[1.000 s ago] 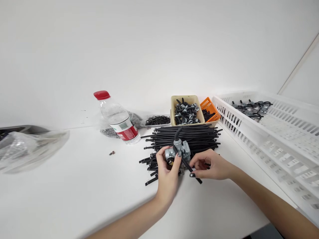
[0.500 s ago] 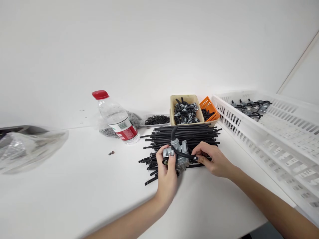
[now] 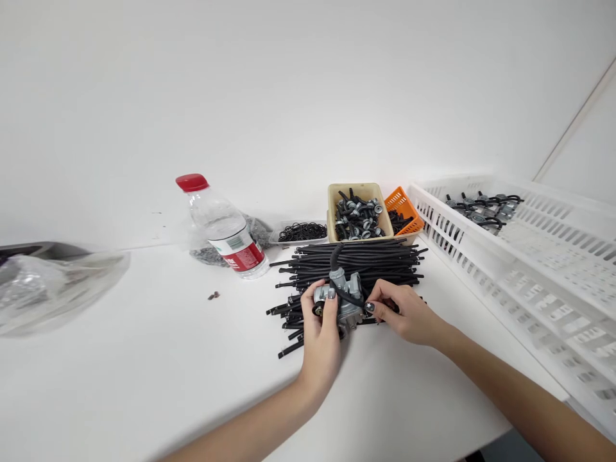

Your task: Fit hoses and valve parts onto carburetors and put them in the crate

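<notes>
My left hand [image 3: 323,327] is closed around a silver metal carburetor [image 3: 350,312], thumb on its near side. A black rubber cap with a bent tube stands on top of the carburetor. Across its front runs a black rubber hose [image 3: 347,296], and my right hand [image 3: 397,311] pinches that hose near its right end between thumb and fingers. The very tip of the hose is hidden by the fingers. Just behind and below the carburetor lies a pile of black rubber hoses [image 3: 356,260], several with small clips at their ends.
At the back stand a cream bin [image 3: 332,212] of black-and-silver caps, an orange basket [image 3: 412,206] and a shallow tray [image 3: 276,236] of thin black rings. A white crate [image 3: 529,276] with several carburetors lies right. A red-capped bottle [image 3: 231,234] and a plastic bag [image 3: 58,295] are left.
My right hand has slid slightly left along the hose, closer to the carburetor, and the hose is bent nearer to the body. My left hand keeps its hold almost unmoved.
</notes>
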The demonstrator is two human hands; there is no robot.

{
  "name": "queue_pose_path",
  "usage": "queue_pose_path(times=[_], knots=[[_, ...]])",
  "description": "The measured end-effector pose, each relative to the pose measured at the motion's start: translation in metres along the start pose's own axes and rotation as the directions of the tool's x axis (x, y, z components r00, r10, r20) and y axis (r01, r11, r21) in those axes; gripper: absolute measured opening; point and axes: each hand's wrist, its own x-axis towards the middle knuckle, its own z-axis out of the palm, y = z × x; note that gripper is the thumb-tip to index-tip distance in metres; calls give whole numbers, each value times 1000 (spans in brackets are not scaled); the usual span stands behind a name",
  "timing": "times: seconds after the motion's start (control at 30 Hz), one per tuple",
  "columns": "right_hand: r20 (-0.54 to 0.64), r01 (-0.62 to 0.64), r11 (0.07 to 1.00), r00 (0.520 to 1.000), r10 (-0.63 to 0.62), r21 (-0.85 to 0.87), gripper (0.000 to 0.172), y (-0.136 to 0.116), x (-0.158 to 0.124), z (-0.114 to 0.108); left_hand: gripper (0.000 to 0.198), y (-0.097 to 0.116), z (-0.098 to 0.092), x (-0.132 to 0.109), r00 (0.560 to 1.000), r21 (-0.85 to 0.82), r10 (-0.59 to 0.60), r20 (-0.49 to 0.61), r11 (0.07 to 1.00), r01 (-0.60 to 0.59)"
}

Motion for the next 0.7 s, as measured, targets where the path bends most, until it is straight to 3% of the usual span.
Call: queue_pose_path(times=[0.37, 0.47, 0.57, 0.7], knots=[[-146, -15, 1000, 989, 14, -6, 10, 4, 1, 0, 55, 2, 1, 0, 999, -7, 3, 43, 1000, -3], [-181, 0, 1000, 983, -2, -11, 25, 8, 0, -3, 53, -2, -1, 1, 997, -8, 20, 68, 1000, -20], [-77, -25, 994, 996, 33, 102, 44, 12, -1, -3, 53, -5, -4, 3, 997, 12, 31, 72, 999, -32], [32, -66, 974, 998, 60, 215, 52, 16, -2, 0, 54, -8, -6, 5, 998, 32, 45, 53, 998, -47]])
